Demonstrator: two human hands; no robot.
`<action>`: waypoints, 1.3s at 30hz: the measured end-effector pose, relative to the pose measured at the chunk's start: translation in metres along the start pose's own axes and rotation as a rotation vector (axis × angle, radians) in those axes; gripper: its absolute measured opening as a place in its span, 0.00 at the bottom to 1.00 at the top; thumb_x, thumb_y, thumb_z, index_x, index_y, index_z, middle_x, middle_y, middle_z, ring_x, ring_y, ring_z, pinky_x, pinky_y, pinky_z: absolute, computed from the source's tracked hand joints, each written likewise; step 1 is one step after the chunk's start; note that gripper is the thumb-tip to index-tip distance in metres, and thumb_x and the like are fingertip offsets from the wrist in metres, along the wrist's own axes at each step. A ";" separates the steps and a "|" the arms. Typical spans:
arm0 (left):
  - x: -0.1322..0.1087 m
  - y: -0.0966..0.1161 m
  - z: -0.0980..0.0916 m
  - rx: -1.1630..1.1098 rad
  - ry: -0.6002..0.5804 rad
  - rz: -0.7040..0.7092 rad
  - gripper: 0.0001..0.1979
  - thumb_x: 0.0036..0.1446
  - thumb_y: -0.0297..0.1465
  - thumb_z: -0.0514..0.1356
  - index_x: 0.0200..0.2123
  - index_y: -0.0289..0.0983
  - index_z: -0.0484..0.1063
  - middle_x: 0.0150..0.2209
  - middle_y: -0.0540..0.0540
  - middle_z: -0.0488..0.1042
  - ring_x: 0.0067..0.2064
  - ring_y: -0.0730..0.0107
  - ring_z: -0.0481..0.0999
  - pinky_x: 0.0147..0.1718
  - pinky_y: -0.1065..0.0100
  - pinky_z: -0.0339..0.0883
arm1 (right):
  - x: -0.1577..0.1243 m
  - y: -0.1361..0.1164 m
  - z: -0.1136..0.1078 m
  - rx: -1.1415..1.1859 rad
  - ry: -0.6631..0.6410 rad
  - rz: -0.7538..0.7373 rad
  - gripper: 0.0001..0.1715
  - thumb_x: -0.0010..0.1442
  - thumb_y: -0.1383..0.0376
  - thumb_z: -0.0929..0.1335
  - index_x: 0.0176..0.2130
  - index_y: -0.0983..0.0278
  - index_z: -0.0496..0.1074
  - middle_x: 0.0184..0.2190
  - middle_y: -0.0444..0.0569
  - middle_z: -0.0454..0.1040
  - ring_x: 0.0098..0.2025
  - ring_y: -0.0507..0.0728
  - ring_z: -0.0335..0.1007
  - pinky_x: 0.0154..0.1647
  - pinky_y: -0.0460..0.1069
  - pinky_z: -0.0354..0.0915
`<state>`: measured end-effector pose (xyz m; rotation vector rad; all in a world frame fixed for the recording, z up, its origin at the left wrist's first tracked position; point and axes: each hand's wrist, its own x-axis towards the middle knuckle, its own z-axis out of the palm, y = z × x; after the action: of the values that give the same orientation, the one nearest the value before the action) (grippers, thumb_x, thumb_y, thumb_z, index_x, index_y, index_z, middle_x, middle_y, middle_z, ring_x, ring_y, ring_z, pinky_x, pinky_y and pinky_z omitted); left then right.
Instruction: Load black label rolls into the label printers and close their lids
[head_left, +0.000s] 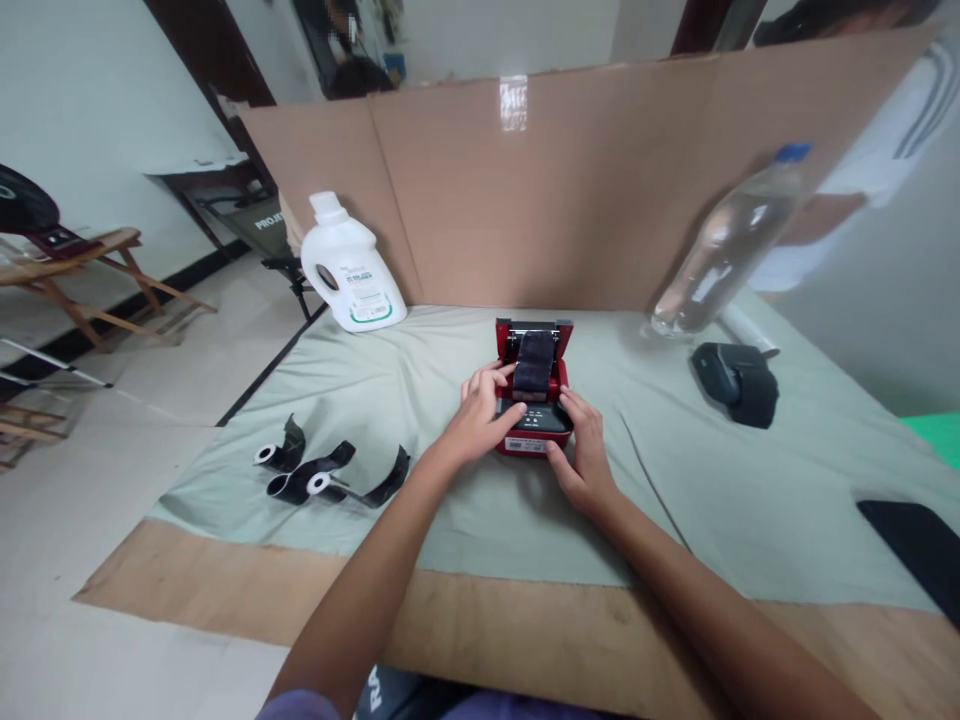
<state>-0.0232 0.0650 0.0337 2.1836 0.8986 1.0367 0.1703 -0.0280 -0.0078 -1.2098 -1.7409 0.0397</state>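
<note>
A small red and black label printer point(534, 400) stands on the pale green cloth point(390, 400) in the middle of the table, its lid tipped open at the back. A dark roll point(534, 358) sits in the open bay. My left hand point(480, 420) wraps the printer's left side, fingers curled over its top edge. My right hand point(585, 445) grips the printer's right front corner, thumb near the front label.
Several black curled strips with white cores point(322, 475) lie at the left. A white detergent jug point(349, 265) stands at the back left, a clear bottle point(720, 250) and a black device point(739, 380) at the right. A cardboard screen point(570, 180) walls the back. A dark flat object point(919, 545) sits at the right edge.
</note>
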 end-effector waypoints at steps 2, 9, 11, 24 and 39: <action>0.000 0.000 0.001 -0.162 0.020 -0.004 0.07 0.68 0.36 0.55 0.42 0.43 0.57 0.52 0.39 0.79 0.62 0.56 0.72 0.63 0.46 0.59 | 0.000 0.000 0.000 0.015 0.003 0.005 0.38 0.67 0.63 0.64 0.72 0.56 0.51 0.70 0.56 0.59 0.70 0.69 0.55 0.67 0.71 0.58; 0.023 -0.001 -0.006 -0.228 0.006 -0.144 0.15 0.70 0.41 0.52 0.42 0.39 0.74 0.44 0.43 0.82 0.49 0.63 0.80 0.53 0.62 0.69 | 0.000 0.003 0.000 0.035 -0.003 -0.015 0.39 0.66 0.64 0.65 0.72 0.57 0.51 0.69 0.57 0.59 0.69 0.69 0.55 0.67 0.71 0.58; 0.044 0.003 -0.014 -0.111 -0.217 -0.121 0.16 0.70 0.39 0.52 0.44 0.39 0.78 0.51 0.44 0.81 0.54 0.62 0.78 0.56 0.64 0.68 | 0.000 0.003 0.000 0.045 -0.009 -0.017 0.40 0.66 0.63 0.66 0.72 0.57 0.51 0.69 0.57 0.59 0.69 0.69 0.55 0.67 0.72 0.58; 0.099 0.050 0.007 0.682 -0.785 -0.164 0.14 0.63 0.30 0.60 0.50 0.36 0.79 0.49 0.37 0.81 0.49 0.54 0.81 0.45 0.62 0.72 | -0.002 0.008 -0.005 0.080 -0.046 -0.010 0.42 0.64 0.63 0.67 0.72 0.56 0.51 0.68 0.57 0.61 0.68 0.70 0.56 0.66 0.72 0.58; 0.042 0.076 -0.068 0.279 -0.275 0.124 0.16 0.65 0.32 0.59 0.55 0.42 0.72 0.51 0.44 0.74 0.47 0.63 0.76 0.44 0.65 0.70 | 0.000 0.013 -0.004 0.058 -0.041 -0.030 0.43 0.63 0.63 0.69 0.72 0.55 0.54 0.65 0.59 0.64 0.65 0.73 0.60 0.62 0.71 0.59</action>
<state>-0.0333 0.0630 0.1440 2.5647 0.8279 0.6711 0.1826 -0.0235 -0.0123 -1.1474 -1.7814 0.0968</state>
